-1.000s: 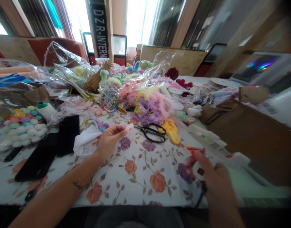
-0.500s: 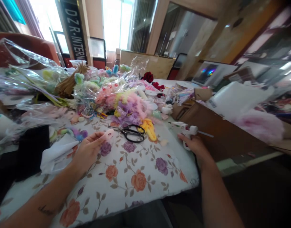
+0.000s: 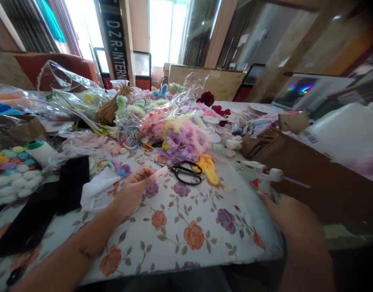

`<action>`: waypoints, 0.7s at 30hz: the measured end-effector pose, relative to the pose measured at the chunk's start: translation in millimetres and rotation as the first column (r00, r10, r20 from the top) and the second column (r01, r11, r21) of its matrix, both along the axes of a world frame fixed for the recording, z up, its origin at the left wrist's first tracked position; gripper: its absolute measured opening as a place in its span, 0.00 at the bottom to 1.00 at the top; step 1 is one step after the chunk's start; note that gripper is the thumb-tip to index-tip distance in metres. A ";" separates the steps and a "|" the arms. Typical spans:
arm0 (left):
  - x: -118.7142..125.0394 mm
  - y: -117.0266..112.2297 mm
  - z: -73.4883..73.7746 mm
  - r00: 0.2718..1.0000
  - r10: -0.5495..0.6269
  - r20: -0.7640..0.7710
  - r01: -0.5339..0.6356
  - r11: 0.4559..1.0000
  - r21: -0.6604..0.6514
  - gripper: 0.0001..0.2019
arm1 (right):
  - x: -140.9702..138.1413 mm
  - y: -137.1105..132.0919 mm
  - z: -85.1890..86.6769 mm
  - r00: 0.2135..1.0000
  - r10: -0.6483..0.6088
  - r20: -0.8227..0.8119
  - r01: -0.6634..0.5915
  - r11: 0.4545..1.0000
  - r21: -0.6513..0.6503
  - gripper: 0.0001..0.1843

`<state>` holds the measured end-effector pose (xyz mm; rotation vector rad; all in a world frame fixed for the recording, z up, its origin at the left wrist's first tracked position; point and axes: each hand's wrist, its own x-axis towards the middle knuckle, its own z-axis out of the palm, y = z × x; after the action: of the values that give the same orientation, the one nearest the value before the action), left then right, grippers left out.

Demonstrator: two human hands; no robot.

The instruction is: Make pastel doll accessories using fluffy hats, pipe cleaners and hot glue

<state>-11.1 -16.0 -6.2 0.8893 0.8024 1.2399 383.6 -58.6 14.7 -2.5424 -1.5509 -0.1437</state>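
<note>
My left hand (image 3: 134, 190) hovers over the floral tablecloth (image 3: 186, 227) and pinches a small pale pink piece (image 3: 160, 172) between thumb and fingers. My right hand (image 3: 291, 217) is at the table's right edge. Its blurred fingertips reach the bottom of the handle of a white glue gun (image 3: 264, 173). The gun stands upright there with its nozzle pointing left. I cannot make out whether the fingers grip it. Black scissors (image 3: 184, 172) lie between the two hands, just right of the pink piece.
Pastel craft trims, flowers and plastic bags (image 3: 174, 129) are heaped across the back of the table. A tray of coloured pompoms (image 3: 9, 172) and black objects (image 3: 67, 184) sit at the left. White cloth (image 3: 98, 188) lies by my left hand. A brown box (image 3: 314, 182) is on the right.
The right hand has carried the glue gun from in front of me to the table's right edge, where it now stands. The hand has slid down and back. The left hand keeps holding the pink piece.
</note>
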 end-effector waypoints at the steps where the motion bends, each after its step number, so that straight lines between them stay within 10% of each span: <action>1: -0.1 -0.4 -0.1 1.000 -0.013 -0.023 0.013 1.000 0.002 0.11 | -4.6 -5.8 3.1 1.000 -0.024 0.006 0.024 1.000 0.012 0.23; 4: -0.2 -1.2 -1.3 0.994 -0.040 -0.099 0.042 0.999 0.017 0.12 | -31.7 -14.7 19.0 0.993 0.083 -0.082 -0.063 0.973 0.222 0.22; 9: -1.3 -0.4 -4.4 0.980 -0.004 -0.199 0.024 0.995 0.099 0.12 | -114.5 20.1 32.1 0.784 0.610 -0.115 -0.518 0.745 0.419 0.22; 15: -5.3 3.3 -2.5 0.969 0.042 -0.242 0.004 0.982 0.187 0.11 | -178.6 89.0 -7.5 0.465 0.882 0.073 -0.856 0.426 0.293 0.12; 21: -4.6 4.0 -4.5 0.962 0.005 -0.274 0.048 0.982 0.185 0.10 | -180.7 101.2 -36.1 0.407 0.906 0.119 -0.864 0.339 0.373 0.12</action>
<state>-15.7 -12.0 -10.7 1.2415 0.8992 1.2035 203.0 42.6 -21.4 -1.0710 -2.3296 -0.1315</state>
